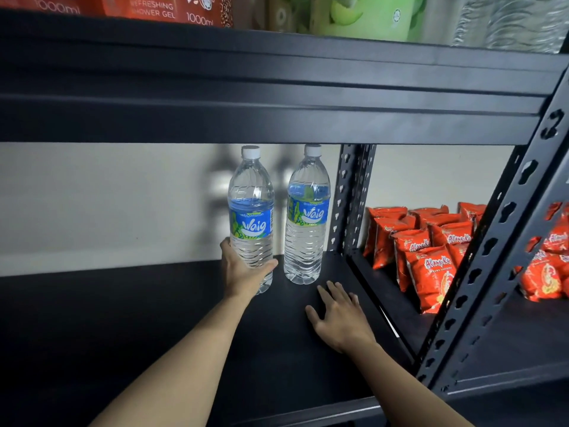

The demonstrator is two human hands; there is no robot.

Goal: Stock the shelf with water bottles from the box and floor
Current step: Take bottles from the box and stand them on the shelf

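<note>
Two clear water bottles with blue labels and white caps stand upright on the black shelf (123, 318), near its back right corner. My left hand (243, 269) is wrapped around the lower part of the left bottle (252, 211). The right bottle (308, 217) stands free beside it, a small gap between them. In front of that bottle my right hand (338, 315) rests flat on the shelf, fingers spread, holding nothing. The box and the floor are out of view.
A black perforated upright (351, 198) bounds the shelf on the right. Beyond it, orange snack packets (428, 251) fill the neighbouring bay. The shelf board above (277, 87) hangs just over the bottle caps and carries shower gel packs (154, 7). A pale wall is behind.
</note>
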